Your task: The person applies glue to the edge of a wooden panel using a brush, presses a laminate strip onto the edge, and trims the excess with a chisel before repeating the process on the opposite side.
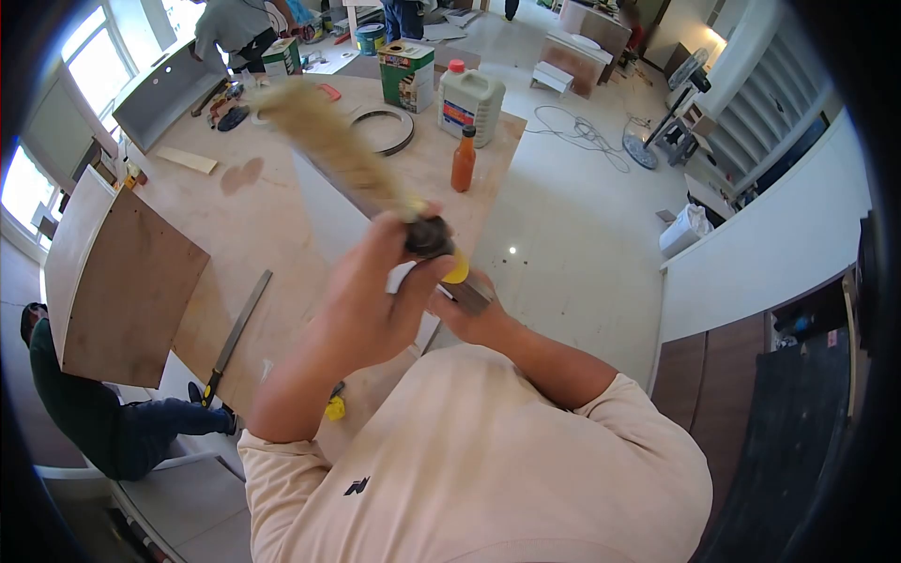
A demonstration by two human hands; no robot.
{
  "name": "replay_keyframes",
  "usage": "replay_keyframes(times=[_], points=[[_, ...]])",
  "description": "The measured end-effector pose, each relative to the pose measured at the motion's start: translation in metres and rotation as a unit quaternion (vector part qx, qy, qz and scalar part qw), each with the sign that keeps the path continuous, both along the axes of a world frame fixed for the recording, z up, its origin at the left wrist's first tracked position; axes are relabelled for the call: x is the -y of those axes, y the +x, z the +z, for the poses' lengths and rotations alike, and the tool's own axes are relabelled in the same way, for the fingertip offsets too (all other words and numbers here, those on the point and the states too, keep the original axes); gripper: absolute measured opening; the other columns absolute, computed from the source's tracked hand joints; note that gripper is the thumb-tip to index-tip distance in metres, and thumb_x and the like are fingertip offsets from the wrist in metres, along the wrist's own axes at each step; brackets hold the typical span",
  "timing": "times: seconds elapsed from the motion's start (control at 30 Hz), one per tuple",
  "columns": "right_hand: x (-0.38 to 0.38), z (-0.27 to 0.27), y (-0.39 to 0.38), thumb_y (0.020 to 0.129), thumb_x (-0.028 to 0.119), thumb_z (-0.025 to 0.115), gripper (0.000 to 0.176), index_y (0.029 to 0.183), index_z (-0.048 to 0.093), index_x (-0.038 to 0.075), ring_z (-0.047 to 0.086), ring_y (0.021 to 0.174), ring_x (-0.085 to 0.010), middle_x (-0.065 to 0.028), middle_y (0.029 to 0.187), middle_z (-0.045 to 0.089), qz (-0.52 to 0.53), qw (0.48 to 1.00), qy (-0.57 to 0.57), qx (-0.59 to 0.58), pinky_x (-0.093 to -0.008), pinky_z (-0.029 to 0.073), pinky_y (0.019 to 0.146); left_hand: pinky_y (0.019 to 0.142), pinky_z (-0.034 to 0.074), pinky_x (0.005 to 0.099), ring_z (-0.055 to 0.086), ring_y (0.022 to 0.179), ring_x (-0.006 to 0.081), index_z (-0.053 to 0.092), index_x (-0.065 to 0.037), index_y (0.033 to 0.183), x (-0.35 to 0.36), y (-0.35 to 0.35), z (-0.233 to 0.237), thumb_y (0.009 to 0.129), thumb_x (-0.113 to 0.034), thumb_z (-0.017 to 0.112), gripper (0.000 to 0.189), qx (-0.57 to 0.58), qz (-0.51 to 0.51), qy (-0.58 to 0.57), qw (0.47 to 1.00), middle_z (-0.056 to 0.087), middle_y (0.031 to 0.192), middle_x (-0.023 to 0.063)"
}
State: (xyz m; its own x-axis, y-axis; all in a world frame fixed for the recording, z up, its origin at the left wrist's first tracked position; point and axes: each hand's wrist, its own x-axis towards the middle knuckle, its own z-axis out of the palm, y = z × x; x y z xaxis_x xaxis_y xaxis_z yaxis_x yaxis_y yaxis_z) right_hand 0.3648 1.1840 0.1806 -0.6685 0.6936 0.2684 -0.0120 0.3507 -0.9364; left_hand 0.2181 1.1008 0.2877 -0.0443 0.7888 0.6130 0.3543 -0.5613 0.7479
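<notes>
We see the brush point(328, 141) in the air above the table point(253, 225), nearer to us than the orange bottle point(463, 159) and a little left of it. Its pale bristles are blurred and point away, past the left of the bottle. The left hand point(371, 300) is closed around the dark collar of the brush; this grip probably keeps the long head steady. The right hand point(479, 324) is narrow, its fingers pinched on a small grey piece point(471, 295) which meets a yellow part point(457, 272) at the lower end of the brush. What this piece is, we cannot tell.

Behind the bottle stand one white jug point(471, 98) and one green tin point(406, 75). One coiled band point(385, 129) lies left of the bottle, flat on the table. Far to the lower left of the bottle, one long metal ruler point(235, 333) lies near the table edge, beside one plywood board point(122, 291). We count two other people: one low down by the board point(94, 413), one beyond the far end of the table point(230, 28).
</notes>
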Motion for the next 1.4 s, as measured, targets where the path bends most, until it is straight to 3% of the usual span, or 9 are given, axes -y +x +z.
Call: replay_keyframes(times=[0.1, 0.27, 0.4, 0.5, 0.83, 1.03, 1.17, 1.27, 1.4], points=[[0.005, 0.011, 0.007, 0.09, 0.021, 0.072, 0.049, 0.132, 0.053, 0.005, 0.06, 0.107, -0.0132, -0.006, 0.115, 0.063, 0.01, 0.999, -0.013, 0.046, -0.0319, 0.05, 0.089, 0.095, 0.051, 0.0378, 0.064, 0.104, 0.0246, 0.04, -0.004, 0.135, 0.01, -0.014, 0.007, 0.098, 0.0, 0.055, 0.04, 0.116, 0.015, 0.069, 0.991, 0.06, 0.114, 0.014], [-0.008, 0.021, 0.02, 0.087, 0.024, 0.076, 0.07, 0.144, 0.045, -0.002, 0.058, 0.115, -0.015, -0.01, 0.129, 0.061, 0.121, 0.99, 0.06, 0.049, -0.0305, 0.046, 0.097, 0.07, 0.055, 0.032, 0.062, 0.081, 0.0174, 0.042, -0.006, 0.125, 0.013, -0.051, -0.077, 0.097, 0.0, 0.052, 0.03, 0.368, 0.05, -0.021, 0.928, 0.055, 0.095, 0.008], [-0.038, 0.019, 0.032, 0.089, 0.014, 0.072, 0.064, 0.143, 0.045, -0.007, 0.06, 0.118, -0.0194, -0.0132, 0.132, 0.061, 0.271, 0.937, -0.219, 0.0, -0.0317, 0.046, 0.102, 0.056, 0.049, 0.0256, 0.055, 0.065, 0.0111, 0.044, -0.006, 0.116, 0.021, -0.007, -0.168, 0.095, -0.002, 0.062, 0.028, 0.377, 0.137, -0.087, 0.912, 0.052, 0.085, 0.0038], [-0.048, 0.034, 0.033, 0.09, 0.008, 0.069, 0.055, 0.139, 0.051, -0.007, 0.06, 0.119, -0.02, -0.0129, 0.13, 0.062, 0.222, 0.906, -0.356, 0.059, -0.0319, 0.048, 0.102, 0.057, 0.048, 0.0248, 0.054, 0.065, 0.0102, 0.044, -0.007, 0.115, 0.025, 0.009, -0.185, 0.093, -0.003, 0.067, 0.033, 0.433, 0.089, -0.075, 0.894, 0.052, 0.084, 0.003], [-0.033, 0.088, -0.017, 0.09, 0.013, 0.075, 0.026, 0.109, 0.066, -0.002, 0.064, 0.085, -0.0091, -0.0045, 0.096, 0.069, 0.072, 0.946, -0.23, 0.217, -0.0238, 0.052, 0.078, 0.057, 0.046, 0.0245, 0.052, 0.064, 0.009, 0.043, -0.007, 0.113, 0.02, 0.014, -0.187, 0.093, -0.004, 0.068, 0.033, 0.41, 0.108, -0.092, 0.901, 0.051, 0.08, 0.0007], [-0.039, 0.086, -0.033, 0.086, 0.022, 0.079, 0.026, 0.099, 0.07, 0.002, 0.062, 0.078, -0.0077, -0.0032, 0.087, 0.069, 0.056, 0.952, -0.197, 0.228, -0.0231, 0.05, 0.071, 0.071, 0.052, 0.0354, 0.058, 0.083, 0.0191, 0.042, -0.009, 0.127, 0.024, -0.016, -0.162, 0.098, -0.008, 0.049, 0.03, 0.587, 0.032, -0.006, 0.809, 0.052, 0.099, 0.0077], [-0.036, 0.089, -0.035, 0.087, 0.022, 0.079, 0.021, 0.092, 0.072, 0.003, 0.061, 0.075, -0.0068, -0.0015, 0.084, 0.069, 0.061, 0.954, -0.207, 0.209, -0.0224, 0.048, 0.068, 0.091, 0.047, 0.0369, 0.056, 0.095, 0.0216, 0.039, -0.012, 0.136, 0.035, -0.052, -0.096, 0.1, -0.008, 0.048, 0.038, 0.432, 0.089, 0.163, 0.883, 0.053, 0.113, 0.0104], [-0.039, 0.086, -0.033, 0.088, 0.022, 0.078, 0.019, 0.091, 0.072, 0.004, 0.059, 0.074, -0.0063, -0.0008, 0.084, 0.069, 0.057, 0.955, -0.206, 0.205, -0.0223, 0.046, 0.066, 0.096, 0.044, 0.037, 0.052, 0.109, 0.0181, 0.037, -0.011, 0.134, 0.039, -0.058, -0.067, 0.099, 0.001, 0.05, 0.04, 0.273, 0.105, 0.183, 0.938, 0.05, 0.124, 0.0123], [-0.043, 0.089, -0.027, 0.092, 0.023, 0.073, 0.019, 0.093, 0.072, 0.004, 0.058, 0.072, -0.0056, 0.0011, 0.082, 0.067, 0.064, 0.953, -0.197, 0.22, -0.0221, 0.045, 0.064, 0.099, 0.046, 0.0379, 0.058, 0.111, 0.0239, 0.04, -0.012, 0.13, 0.023, -0.052, -0.049, 0.098, -0.002, 0.059, 0.039, 0.244, 0.063, 0.161, 0.954, 0.054, 0.124, 0.017]])
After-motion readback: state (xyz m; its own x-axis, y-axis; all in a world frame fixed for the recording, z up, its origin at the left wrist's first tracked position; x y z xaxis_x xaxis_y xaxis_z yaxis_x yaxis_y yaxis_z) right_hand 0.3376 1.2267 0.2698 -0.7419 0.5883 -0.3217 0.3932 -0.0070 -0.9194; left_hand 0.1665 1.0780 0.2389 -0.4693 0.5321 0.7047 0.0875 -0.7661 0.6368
